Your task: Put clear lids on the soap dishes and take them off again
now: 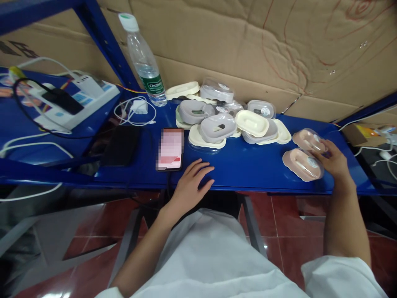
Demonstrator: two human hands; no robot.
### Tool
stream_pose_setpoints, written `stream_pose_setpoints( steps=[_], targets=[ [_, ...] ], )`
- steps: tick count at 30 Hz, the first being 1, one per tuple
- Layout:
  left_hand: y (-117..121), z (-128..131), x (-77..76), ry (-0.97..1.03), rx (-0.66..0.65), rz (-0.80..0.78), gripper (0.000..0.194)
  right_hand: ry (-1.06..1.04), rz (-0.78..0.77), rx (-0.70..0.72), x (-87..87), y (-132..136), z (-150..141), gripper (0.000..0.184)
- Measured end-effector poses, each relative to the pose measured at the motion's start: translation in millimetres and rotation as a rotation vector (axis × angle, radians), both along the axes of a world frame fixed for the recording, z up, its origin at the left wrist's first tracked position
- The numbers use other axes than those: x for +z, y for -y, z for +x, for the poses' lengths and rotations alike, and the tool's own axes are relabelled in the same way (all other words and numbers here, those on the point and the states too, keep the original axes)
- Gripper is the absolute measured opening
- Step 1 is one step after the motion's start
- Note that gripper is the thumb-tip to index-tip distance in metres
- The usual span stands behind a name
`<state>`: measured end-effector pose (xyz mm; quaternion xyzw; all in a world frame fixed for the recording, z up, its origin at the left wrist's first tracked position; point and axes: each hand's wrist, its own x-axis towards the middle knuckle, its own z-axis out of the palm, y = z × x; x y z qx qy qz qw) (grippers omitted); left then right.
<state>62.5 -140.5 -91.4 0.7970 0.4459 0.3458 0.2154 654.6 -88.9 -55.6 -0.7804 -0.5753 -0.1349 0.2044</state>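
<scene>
Pink, the farther case (301, 139) at the frame's right wants light rim handling; right hand (335, 160) touches it, fingers curled, pinch unclear; left hand (190, 187) lies with fingers spread.

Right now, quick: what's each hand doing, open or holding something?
Left hand: open and empty, by the blue table's edge.
Right hand: fingers at the pink dishes; whether it grips one cannot be told.

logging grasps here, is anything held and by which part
The right hand seems to hold the farther pink container by its right end; the left hand, open, holds nothing.
</scene>
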Motion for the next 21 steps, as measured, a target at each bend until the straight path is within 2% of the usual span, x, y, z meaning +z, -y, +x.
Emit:
stream_pose_setpoints(
  steps=[4,9,11,14,16,18,20,21],
  targets=[
    [0.6,0.5,0.6,0.003,0.008,0.007,0.032,-0.041,-0.068,0.017,3.4,18.4,-16.4,0.054],
    [0.5,1.1,-1.1,-0.012,0.015,0.010,0.029,0.143,0.001,0.222,-11.9,50.0,-85.7,0.058],
    [0.0,0.7,-1.4,-0.026,0.011,0.014,0.028,0.210,0.025,0.198,-20.3,52.0,-101.9,0.060],
    [0.0,0.3,-1.6,-0.037,0.002,0.016,0.028,0.217,0.011,0.145,-22.4,36.9,-97.3,0.060],
    [0.8,0.8,-1.4,-0.036,0.004,0.008,0.029,0.186,-0.046,0.098,-12.6,20.4,-88.5,0.056],
    [1.7,1.9,-0.7,-0.026,0.019,-0.010,0.031,0.153,-0.044,0.086,5.4,4.6,-93.7,0.053],
    [1.5,3.2,1.2,-0.004,0.029,-0.032,0.037,0.102,0.043,0.193,26.7,-8.3,-123.4,0.052],
    [0.7,3.8,2.8,0.008,0.031,-0.038,0.040,0.069,0.099,0.304,36.1,-14.2,-147.3,0.052]
  ],
)
